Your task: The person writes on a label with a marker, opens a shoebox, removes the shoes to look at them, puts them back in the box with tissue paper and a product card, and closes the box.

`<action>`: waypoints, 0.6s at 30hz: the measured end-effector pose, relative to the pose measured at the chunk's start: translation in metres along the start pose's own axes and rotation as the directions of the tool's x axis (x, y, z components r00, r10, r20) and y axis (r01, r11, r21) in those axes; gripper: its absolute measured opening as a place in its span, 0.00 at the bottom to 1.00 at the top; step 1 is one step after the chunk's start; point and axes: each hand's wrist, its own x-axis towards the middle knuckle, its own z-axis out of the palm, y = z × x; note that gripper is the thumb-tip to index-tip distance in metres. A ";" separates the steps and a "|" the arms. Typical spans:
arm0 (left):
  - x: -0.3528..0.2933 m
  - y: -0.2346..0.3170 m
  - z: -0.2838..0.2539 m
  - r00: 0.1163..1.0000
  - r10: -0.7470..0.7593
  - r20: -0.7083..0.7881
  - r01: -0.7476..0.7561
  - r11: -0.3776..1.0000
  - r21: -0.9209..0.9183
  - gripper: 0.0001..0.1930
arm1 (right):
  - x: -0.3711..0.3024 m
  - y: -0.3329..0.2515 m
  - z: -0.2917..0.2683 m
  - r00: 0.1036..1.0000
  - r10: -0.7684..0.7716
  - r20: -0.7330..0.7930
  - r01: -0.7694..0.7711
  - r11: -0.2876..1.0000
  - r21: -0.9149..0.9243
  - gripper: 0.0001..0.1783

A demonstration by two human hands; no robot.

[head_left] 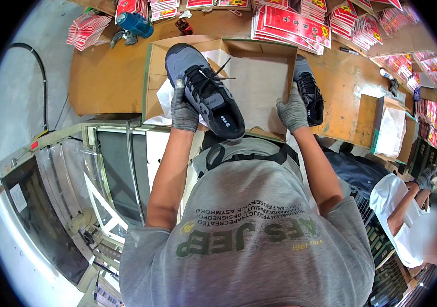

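Note:
My left hand (184, 111), in a grey knitted glove, grips a grey and black lace-up shoe (210, 97) by its side, thumb up along the upper. This shoe is tilted over the left part of an open cardboard shoebox (152, 71), its heel end toward me and its lace ends sticking out to the right. White paper (259, 97) lines the box. At the box's right wall, my gloved right hand (293, 110) is closed on a second dark shoe (310, 94), which is just outside the box. The fingers behind that shoe are partly hidden.
Stacks of red printed cards (292, 25) line the back of the wooden table (106, 82), near a blue bottle (134, 24). Another open shoebox (392, 128) stands at right, where a co-worker in white (395, 204) is busy. A framed machine (70, 189) is at left.

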 end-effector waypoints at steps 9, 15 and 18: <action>0.019 -0.012 -0.022 0.988 -0.135 0.070 0.115 0.964 0.240 0.28 | -0.014 -0.057 0.001 0.972 -0.235 -0.030 0.224 0.875 0.429 0.47; -0.001 -0.040 0.046 0.870 -0.383 0.311 0.409 0.912 -0.020 0.37 | -0.032 -0.098 -0.020 0.805 -0.451 0.386 -0.224 0.371 0.901 0.57; 0.003 -0.045 0.053 0.974 -0.135 0.181 0.042 0.898 0.439 0.39 | -0.032 -0.097 -0.025 0.830 -0.362 0.424 -0.412 0.115 0.904 0.51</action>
